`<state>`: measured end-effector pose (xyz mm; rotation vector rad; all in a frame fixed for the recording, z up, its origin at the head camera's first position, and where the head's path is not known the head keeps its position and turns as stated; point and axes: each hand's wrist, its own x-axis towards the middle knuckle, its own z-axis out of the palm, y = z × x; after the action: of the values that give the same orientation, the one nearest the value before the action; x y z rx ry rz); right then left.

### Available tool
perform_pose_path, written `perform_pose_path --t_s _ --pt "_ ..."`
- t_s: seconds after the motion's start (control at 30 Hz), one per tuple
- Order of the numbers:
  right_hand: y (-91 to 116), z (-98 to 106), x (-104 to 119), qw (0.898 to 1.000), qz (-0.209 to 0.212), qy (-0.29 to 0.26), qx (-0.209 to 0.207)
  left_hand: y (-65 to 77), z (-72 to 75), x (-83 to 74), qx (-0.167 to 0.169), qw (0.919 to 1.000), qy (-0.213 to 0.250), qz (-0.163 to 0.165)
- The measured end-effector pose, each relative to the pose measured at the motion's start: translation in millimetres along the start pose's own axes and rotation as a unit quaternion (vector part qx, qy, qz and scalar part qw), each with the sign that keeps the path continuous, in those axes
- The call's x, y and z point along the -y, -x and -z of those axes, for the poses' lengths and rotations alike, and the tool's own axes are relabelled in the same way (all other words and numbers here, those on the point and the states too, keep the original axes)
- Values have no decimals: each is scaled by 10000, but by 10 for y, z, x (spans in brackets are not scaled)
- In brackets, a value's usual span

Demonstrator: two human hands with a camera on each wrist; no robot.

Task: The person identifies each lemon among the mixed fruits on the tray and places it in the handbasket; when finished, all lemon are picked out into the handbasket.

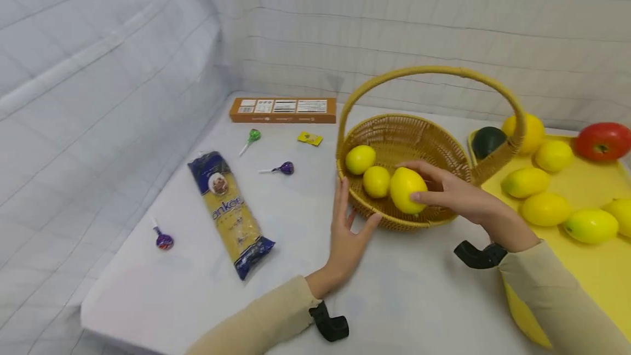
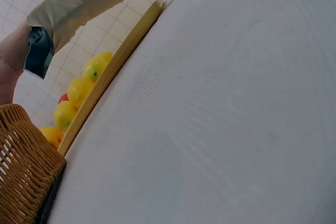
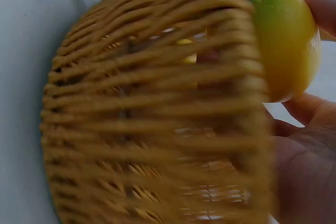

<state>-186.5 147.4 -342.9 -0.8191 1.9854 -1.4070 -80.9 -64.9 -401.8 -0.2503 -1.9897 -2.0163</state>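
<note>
A wicker basket [image 1: 409,125] with a tall arched handle stands on the table. Inside it, at the left, lie two yellow lemons [image 1: 361,159]. My right hand [image 1: 455,193] grips a larger yellow citrus fruit [image 1: 408,189] over the basket's front rim, with the thumb on the near side. In the right wrist view this citrus fruit [image 3: 283,40] has a green stem end and shows just past the blurred wicker rim. My left hand [image 1: 345,240] rests against the basket's front left side, fingers straight and thumb spread along the rim. The left wrist view shows only part of the basket [image 2: 26,166].
At right, a yellow tray [image 1: 591,179] holds several lemons [image 1: 544,209], a dark green avocado [image 1: 488,142] and a red tomato-like item [image 1: 603,141]. At left lie a pasta packet [image 1: 229,207], lollipops [image 1: 287,168], a yellow sachet [image 1: 310,138] and a brown box [image 1: 283,110].
</note>
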Motion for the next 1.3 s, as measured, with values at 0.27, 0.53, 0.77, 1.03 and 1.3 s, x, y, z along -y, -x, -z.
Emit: perform_pose_path --t_s 0.27,0.53,0.77,1.03,1.3 --pt "-110 -77 -154 9989 -459 10 129 -39 -124 -4 149 9999 29 65" --pt "-293 -228 -145 9976 -407 545 151 -13 -21 -13 -20 10000 -14 55" --pt "-312 -291 -133 9977 -285 614 0 -1 -6 -18 -26 10000 15 76" --pt "-92 -324 11 9779 378 1604 -1291 -14 11 -1 -76 10000 18 -51" --pt "969 92 90 9772 963 1045 -1575 -13 -5 -4 -52 10000 61 -14"
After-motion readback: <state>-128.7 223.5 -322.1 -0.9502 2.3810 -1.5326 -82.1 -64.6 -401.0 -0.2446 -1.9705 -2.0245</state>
